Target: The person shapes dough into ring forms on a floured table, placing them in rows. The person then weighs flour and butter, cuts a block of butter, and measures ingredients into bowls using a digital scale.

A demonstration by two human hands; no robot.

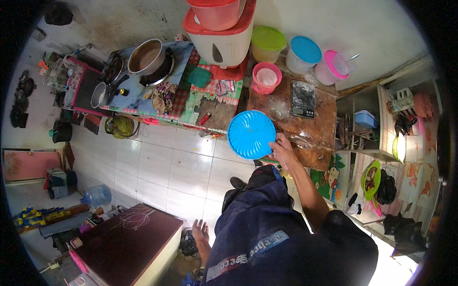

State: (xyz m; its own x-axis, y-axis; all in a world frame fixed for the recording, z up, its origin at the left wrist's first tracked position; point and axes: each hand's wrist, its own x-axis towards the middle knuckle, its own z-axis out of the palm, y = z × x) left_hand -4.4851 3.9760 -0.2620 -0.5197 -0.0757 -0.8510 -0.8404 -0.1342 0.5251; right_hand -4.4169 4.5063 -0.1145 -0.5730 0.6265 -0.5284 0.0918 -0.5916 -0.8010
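Observation:
My right hand grips the right edge of a round blue plastic lid with a swirled, ribbed top. The lid is at the front edge of the wooden table and covers part of it. A bit of green rim shows under its lower right edge; what is beneath is hidden. Down by my left side, my left hand is apart from everything, its fingers spread and nothing in them. On the table behind the lid are a digital kitchen scale dusted with white powder and a pink tub.
Tubs with a green lid, a blue lid and a pink lid line the wall. Left stand a rice dispenser and a stove with a pot. A dark-topped cabinet is at lower left, shelves at right.

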